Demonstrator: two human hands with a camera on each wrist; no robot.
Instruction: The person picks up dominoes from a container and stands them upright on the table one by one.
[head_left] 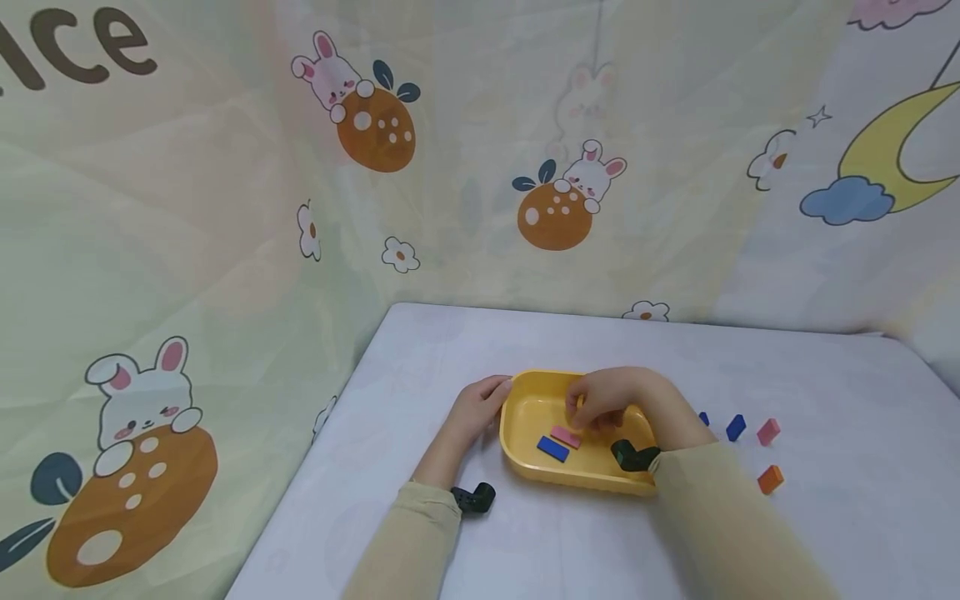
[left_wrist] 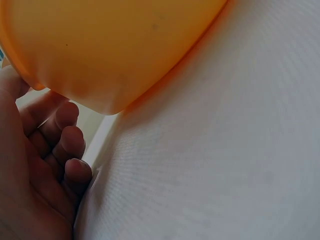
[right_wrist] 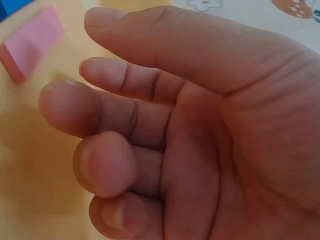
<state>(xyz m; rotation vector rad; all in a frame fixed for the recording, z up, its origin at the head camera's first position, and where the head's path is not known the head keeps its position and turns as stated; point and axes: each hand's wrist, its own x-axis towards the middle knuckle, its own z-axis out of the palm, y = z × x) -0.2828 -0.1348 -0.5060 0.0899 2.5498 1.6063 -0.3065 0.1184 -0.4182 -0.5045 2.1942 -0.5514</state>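
Note:
A yellow tray (head_left: 570, 472) stands on the white-covered table. At its left end my left hand (head_left: 477, 408) grips the rim; in the left wrist view the thumb meets the tray's edge and the other fingers are curled below. Over the tray's inside is my right hand (head_left: 613, 395), loosely curled, with nothing between thumb and fingers in the right wrist view. Close to its fingertips a pink domino-like block (head_left: 566, 437) lies flat on the tray floor, beside a blue block (head_left: 552, 449). Part of the tray's right side is hidden by the right hand and wrist.
Right of the tray, on the table, stand a blue block (head_left: 736, 427), a pink block (head_left: 768, 431) and an orange block (head_left: 770, 479). Another blue block (head_left: 703, 418) is partly covered by the right forearm. Printed cloth (head_left: 465, 208) hangs behind the table.

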